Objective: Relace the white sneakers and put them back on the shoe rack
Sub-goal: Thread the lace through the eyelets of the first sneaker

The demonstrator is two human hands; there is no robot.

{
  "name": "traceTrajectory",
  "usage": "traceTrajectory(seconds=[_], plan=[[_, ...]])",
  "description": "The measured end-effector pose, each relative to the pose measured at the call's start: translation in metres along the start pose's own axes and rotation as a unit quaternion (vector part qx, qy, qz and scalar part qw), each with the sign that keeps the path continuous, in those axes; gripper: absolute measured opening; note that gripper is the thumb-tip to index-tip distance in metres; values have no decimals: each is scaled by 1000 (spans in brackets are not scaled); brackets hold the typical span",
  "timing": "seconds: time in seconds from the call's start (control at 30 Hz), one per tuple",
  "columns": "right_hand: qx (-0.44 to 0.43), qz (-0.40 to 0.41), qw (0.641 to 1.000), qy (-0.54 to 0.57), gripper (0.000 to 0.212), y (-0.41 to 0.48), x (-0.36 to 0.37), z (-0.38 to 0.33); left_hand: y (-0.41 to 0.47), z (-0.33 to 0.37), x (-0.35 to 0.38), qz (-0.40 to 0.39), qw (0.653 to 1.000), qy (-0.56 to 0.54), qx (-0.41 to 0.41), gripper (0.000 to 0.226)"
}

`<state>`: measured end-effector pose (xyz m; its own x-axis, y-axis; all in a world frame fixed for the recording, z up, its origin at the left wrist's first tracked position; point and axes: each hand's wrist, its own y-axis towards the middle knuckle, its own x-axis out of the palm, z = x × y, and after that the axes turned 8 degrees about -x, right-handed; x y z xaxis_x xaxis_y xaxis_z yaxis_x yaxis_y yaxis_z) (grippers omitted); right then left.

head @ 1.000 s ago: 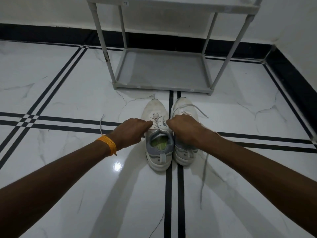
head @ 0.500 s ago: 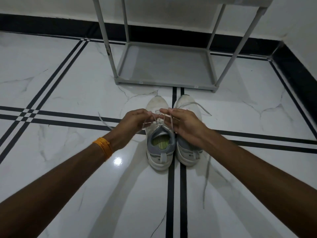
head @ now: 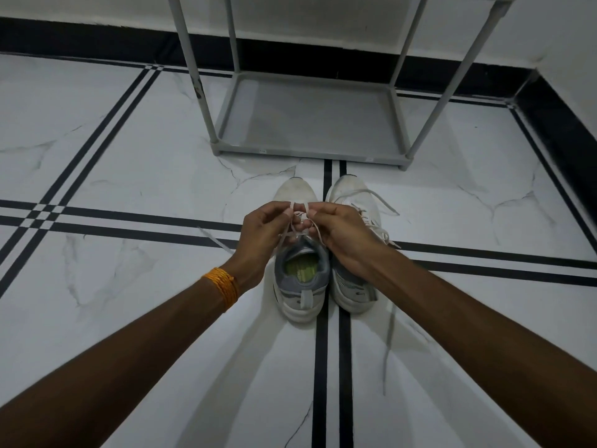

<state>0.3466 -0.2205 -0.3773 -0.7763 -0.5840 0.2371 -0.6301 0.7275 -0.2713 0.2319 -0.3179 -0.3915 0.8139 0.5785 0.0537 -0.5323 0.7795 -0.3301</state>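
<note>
Two white sneakers stand side by side on the floor, toes towards the rack. The left sneaker [head: 300, 282] has a grey collar and a green insole. Its white lace [head: 298, 218] is looped between my fingers above the tongue. My left hand [head: 263, 234] pinches one lace strand and my right hand [head: 339, 234] pinches the other, both just over the left sneaker. The right sneaker [head: 353, 286] is partly hidden under my right wrist, with loose lace ends [head: 384, 205] trailing to its right. The grey shoe rack [head: 310, 121] stands beyond the toes, its bottom shelf bare.
The floor is white marble tile [head: 129, 176] with black inlay lines. A black skirting [head: 97, 40] runs along the wall behind the rack and down the right side. An orange thread band [head: 223, 286] is on my left wrist.
Both hands have risen from the sneaker's tongue and come together, pulling the lace strands up into loops between the fingers. The view has tilted down slightly.
</note>
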Motion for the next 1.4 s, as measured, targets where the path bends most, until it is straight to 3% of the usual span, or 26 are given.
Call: traceTrajectory(seconds=[0.3, 0.4, 0.53, 0.67, 0.77, 0.87, 0.93, 1.03, 1.17, 1.23, 1.4], plan=[[-11, 89, 996, -5, 14, -3, 3, 0, 4, 0, 7, 45, 998, 40, 22, 16], [8, 106, 994, 1, 17, 0, 2, 0, 6, 4, 1, -3, 997, 65, 33, 28], [5, 60, 998, -9, 15, -2, 2, -4, 8, 5, -6, -62, 994, 88, 21, 45], [-33, 47, 997, -59, 14, -2, -2, -4, 10, 9, -4, -63, 995, 78, 18, 21], [-46, 28, 997, -53, 12, -4, -4, 0, 9, 9, 0, -43, 997, 62, 2, 20], [-92, -2, 990, -105, 23, -6, -8, 4, 10, 6, 2, -20, 997, 70, -5, 19], [-170, -20, 958, -230, 29, -9, -10, 5, 12, 3, 4, 2, 995, 101, 4, 18], [-278, -14, 869, -409, 25, -12, -5, 5, 12, 2, 7, 40, 981, 183, 47, 13], [-289, -35, 786, -546, 20, -11, 5, 7, 7, 4, 3, 35, 955, 265, 126, 15], [-268, -53, 770, -576, 16, -11, 6, 12, 5, 5, 1, 28, 935, 311, 167, 11], [-236, -91, 773, -582, 19, -9, 5, 6, 2, 8, 4, 35, 903, 369, 218, 9]])
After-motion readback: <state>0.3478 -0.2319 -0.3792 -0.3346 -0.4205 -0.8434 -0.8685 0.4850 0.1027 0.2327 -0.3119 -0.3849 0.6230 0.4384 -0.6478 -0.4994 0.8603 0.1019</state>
